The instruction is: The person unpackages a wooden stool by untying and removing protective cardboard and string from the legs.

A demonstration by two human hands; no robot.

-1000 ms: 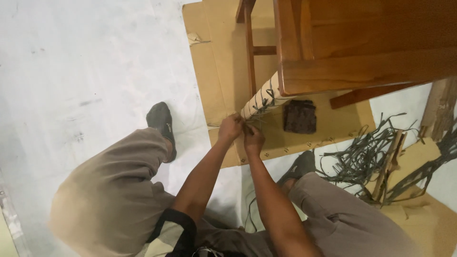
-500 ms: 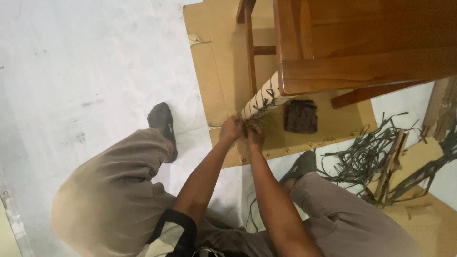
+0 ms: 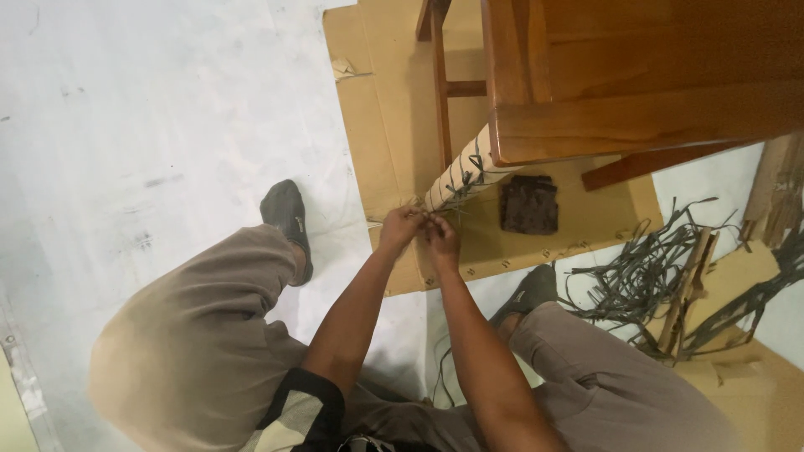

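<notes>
At cardboard's front edge, left hand [image 3: 400,228] & right hand [image 3: 439,234] pinch a pale strip [image 3: 423,216] at the wrapped leg [image 3: 459,177] end. Risk: slack grip, so wrap loosens; fingertips hidden, hold unclear.

Open floor [image 3: 151,109] lies left of the hands; the chair [image 3: 636,84] overhangs ahead, with a dark block [image 3: 529,204] and strips [image 3: 645,276] crowding the right.

The fingertips of the left hand [image 3: 400,228] and right hand [image 3: 439,234] meet at the foot of the wrapped leg [image 3: 459,177], too small to show what they pinch. The wooden furniture [image 3: 636,75] runs off the top and right edges.
</notes>
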